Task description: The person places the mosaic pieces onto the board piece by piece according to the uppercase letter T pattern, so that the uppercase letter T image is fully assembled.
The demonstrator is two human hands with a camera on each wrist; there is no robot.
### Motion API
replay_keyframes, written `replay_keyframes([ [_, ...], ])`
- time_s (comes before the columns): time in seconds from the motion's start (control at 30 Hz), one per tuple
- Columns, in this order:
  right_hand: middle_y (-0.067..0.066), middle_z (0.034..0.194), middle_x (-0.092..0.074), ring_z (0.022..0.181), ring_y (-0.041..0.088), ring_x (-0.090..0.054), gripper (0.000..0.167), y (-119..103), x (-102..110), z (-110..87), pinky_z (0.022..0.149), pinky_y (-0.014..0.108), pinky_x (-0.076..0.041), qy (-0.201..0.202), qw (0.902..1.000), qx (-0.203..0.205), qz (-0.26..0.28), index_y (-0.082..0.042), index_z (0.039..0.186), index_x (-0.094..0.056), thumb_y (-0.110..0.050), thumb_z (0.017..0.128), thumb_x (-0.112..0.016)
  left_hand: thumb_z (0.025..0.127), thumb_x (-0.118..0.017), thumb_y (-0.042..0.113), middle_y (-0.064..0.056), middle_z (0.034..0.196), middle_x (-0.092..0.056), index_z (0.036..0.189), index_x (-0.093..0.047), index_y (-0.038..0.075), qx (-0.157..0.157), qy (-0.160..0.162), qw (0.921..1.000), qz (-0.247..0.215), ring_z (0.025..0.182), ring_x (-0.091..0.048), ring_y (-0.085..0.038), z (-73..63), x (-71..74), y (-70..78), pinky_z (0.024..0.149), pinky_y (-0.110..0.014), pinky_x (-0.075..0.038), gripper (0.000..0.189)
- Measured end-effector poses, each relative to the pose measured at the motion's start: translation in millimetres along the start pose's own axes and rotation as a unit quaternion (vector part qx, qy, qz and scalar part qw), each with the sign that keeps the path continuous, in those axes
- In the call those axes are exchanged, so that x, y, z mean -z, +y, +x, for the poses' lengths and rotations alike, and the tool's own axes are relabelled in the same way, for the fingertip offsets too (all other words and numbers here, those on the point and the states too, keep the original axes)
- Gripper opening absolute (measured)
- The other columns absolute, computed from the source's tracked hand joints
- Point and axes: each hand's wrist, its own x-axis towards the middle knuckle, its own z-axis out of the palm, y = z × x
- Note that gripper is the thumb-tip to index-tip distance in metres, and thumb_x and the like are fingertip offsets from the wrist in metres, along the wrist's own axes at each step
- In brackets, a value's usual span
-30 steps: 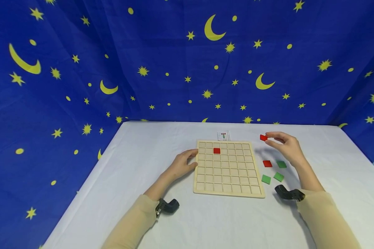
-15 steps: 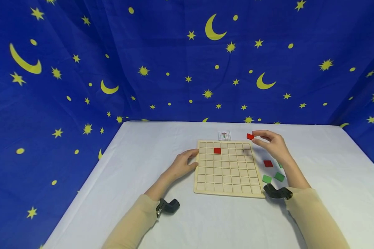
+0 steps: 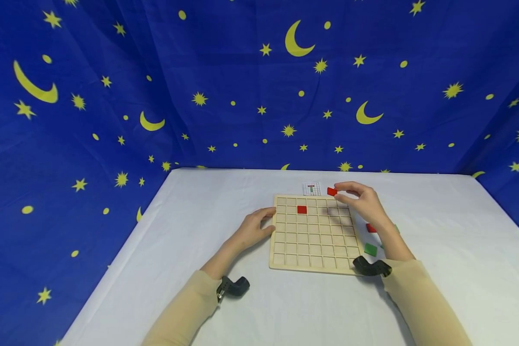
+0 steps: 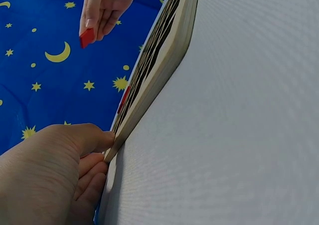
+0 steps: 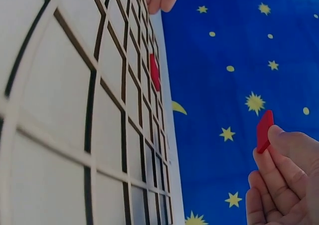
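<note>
In the head view my right hand (image 3: 363,204) pinches a small red square tile (image 3: 332,191) between thumb and fingertips. It is held in the air over the far right part of a wooden grid board (image 3: 313,237). My left hand (image 3: 252,229) touches the board's left edge, with thumb and fingertips spread along it. A second red tile (image 3: 302,210) lies in a cell of the second row from the back. The left wrist view shows the thumb (image 4: 97,137) right at the board's rim. From the right wrist, the held tile (image 5: 265,131) appears tilted, gripped by its edge.
Behind the board lies a small printed grid card (image 3: 311,189) with a red and green T pattern. Right of the board are another red tile (image 3: 371,228) and green tiles (image 3: 370,250), partly hidden by the right forearm. Blue star-patterned cloth (image 3: 259,96) surrounds the white table.
My right hand has carried the red tile leftward, from beyond the board's right side to over its far right part. The left hand stays at the board's edge.
</note>
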Motion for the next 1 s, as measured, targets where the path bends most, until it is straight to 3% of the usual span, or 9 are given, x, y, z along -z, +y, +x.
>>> replay_keyframes([
  [0.33,0.018,0.125,-0.057,0.124,0.034,-0.043,0.041,-15,-10,-0.8,0.105,0.054,-0.031,-0.021,0.9995,-0.007,0.023,-0.001,0.124,-0.059,-0.021,0.089,-0.068,0.088,-0.065,0.009,-0.015,0.130,-0.054,0.137,-0.045,-0.003,-0.008,0.000,1.0000,0.005,0.117,-0.053,-0.024,0.8,1.4,-0.1,0.100,-0.030,-0.042,0.054],
  [0.5,0.016,0.123,-0.059,0.123,0.032,-0.045,0.045,-4,-18,3.8,0.105,0.053,-0.033,-0.025,0.9990,-0.003,0.036,-0.002,0.123,-0.060,-0.028,0.087,-0.069,0.088,-0.065,0.009,-0.015,0.130,-0.054,0.136,-0.045,-0.003,-0.007,0.000,1.0000,0.007,0.117,-0.053,-0.025,0.5,1.7,0.4,0.100,-0.031,-0.042,0.054],
  [1.0,0.013,0.117,-0.063,0.114,0.028,-0.054,0.042,5,-37,5.1,0.097,0.046,-0.043,-0.051,0.9965,0.004,0.066,-0.002,0.119,-0.063,-0.025,0.085,-0.072,0.088,-0.065,0.009,-0.015,0.129,-0.054,0.136,-0.046,-0.003,-0.011,0.000,0.9999,0.002,0.116,-0.054,-0.025,0.3,1.3,0.2,0.100,-0.031,-0.042,0.053],
])
